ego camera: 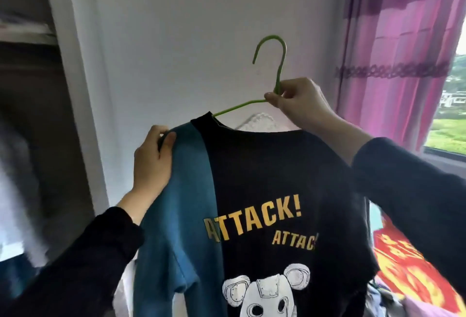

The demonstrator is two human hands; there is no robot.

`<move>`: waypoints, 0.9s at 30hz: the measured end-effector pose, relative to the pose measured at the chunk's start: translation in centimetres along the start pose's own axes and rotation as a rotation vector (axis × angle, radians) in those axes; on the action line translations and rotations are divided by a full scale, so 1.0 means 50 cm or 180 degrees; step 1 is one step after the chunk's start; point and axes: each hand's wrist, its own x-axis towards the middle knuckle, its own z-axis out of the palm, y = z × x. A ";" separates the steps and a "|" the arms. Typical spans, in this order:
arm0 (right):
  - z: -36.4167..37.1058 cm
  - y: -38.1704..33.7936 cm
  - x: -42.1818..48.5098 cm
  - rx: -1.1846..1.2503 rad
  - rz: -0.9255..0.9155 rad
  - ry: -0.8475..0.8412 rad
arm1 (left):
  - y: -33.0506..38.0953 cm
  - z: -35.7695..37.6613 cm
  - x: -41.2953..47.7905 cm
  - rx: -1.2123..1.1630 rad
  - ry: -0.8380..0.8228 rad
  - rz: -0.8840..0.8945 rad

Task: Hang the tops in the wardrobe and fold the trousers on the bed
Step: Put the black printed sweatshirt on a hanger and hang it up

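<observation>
A black and blue top (264, 190) with yellow "ATTACK!" lettering and a white bear print hangs on a green hanger (278, 64) held up in front of a white wall. My right hand (300, 102) grips the hanger at the base of its hook. My left hand (153, 163) pinches the blue left shoulder of the top where the hanger's end sits. The hook points left and is free in the air. The open wardrobe (30, 115) is at the left, blurred.
A white wardrobe side panel (83, 90) stands between the wardrobe and the wall. Pink curtains (403, 52) and a window are at the right. Red and yellow bedding (408, 271) with mixed clothes lies at the lower right.
</observation>
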 end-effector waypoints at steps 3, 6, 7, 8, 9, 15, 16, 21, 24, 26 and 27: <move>0.118 -0.081 0.005 0.0178 -0.0107 -0.0269 | -0.078 -0.124 -0.006 0.0270 0.0212 0.0043; 0.241 -0.179 0.020 0.0432 -0.0223 -0.0587 | -0.157 -0.260 0.002 0.0633 0.0310 -0.0059; 0.281 -0.213 0.027 0.0488 -0.0257 -0.0694 | -0.183 -0.301 0.009 0.0787 0.0283 -0.0152; 0.322 -0.247 0.035 0.0522 -0.0287 -0.0793 | -0.208 -0.338 0.017 0.0951 0.0213 -0.0287; 0.362 -0.278 0.043 0.0536 -0.0303 -0.0883 | -0.234 -0.372 0.029 0.1083 0.0105 -0.0446; 0.581 -0.438 0.074 0.0388 -0.0232 -0.1285 | -0.393 -0.522 0.115 0.1508 -0.0421 -0.1261; 0.612 -0.461 0.079 0.0331 -0.0231 -0.1315 | -0.423 -0.543 0.127 0.1504 -0.0509 -0.1393; 0.765 -0.561 0.126 0.0051 -0.0341 -0.1345 | -0.544 -0.618 0.182 0.1448 -0.1046 -0.2060; 0.860 -0.603 0.161 -0.0154 -0.0388 -0.1384 | -0.618 -0.637 0.216 0.1315 -0.1148 -0.2129; 0.926 -0.624 0.183 -0.0351 -0.0443 -0.1388 | -0.665 -0.645 0.243 0.1263 -0.1161 -0.2122; 0.960 -0.633 0.194 -0.0438 -0.0473 -0.1385 | -0.689 -0.647 0.258 0.1257 -0.1157 -0.2110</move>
